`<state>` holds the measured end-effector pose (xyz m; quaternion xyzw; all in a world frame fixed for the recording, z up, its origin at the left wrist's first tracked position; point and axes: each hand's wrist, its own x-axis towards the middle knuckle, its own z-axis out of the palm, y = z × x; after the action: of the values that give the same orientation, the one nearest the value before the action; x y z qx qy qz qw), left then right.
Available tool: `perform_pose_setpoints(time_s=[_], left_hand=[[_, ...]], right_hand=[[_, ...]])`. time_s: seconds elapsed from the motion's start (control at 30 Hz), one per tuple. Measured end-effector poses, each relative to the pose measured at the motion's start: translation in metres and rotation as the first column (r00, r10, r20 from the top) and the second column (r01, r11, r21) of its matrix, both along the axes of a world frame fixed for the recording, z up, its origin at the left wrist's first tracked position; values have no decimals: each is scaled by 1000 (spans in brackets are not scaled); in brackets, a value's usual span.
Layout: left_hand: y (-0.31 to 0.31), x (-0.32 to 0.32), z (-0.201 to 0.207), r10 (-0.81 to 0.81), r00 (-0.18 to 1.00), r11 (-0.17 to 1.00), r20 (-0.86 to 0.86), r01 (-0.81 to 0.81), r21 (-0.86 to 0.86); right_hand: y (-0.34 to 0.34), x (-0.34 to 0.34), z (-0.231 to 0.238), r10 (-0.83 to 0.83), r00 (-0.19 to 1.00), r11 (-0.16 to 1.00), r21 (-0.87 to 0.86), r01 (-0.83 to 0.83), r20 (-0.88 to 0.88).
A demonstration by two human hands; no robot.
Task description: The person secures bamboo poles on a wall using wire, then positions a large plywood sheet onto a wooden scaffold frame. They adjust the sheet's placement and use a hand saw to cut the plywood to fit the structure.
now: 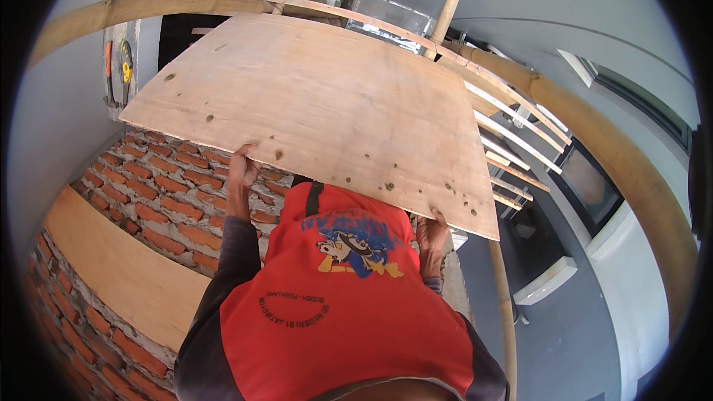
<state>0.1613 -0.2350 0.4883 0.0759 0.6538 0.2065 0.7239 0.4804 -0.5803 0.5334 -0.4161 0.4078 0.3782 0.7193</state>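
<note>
Bright even daylight, sharp focus, strong fisheye bending and dark corners.

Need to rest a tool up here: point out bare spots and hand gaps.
The pale flat board capping the red brick wall is bare. The large tan plywood sheet is bare on top too, but held up. Crowded: its near edge, where a red-shirted person's hands hold it, and the white slats beside the bamboo pole.

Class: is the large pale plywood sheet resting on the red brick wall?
No; a red-shirted person's two hands hold the plywood sheet up by its near edge.
</note>
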Motion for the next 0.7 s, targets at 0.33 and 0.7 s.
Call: perform_pose_setpoints(time_s=[0.33, 0.7], left_hand=[[7, 15, 12, -7, 1000, 1000, -8, 7, 19], [11, 6, 4, -6, 1000, 1000, -7, 6, 15]], right_hand=[[7, -2, 7, 22, 999, 998, -65, -21, 23], [16, -2, 17, 52, 998, 996, -78, -50, 22]])
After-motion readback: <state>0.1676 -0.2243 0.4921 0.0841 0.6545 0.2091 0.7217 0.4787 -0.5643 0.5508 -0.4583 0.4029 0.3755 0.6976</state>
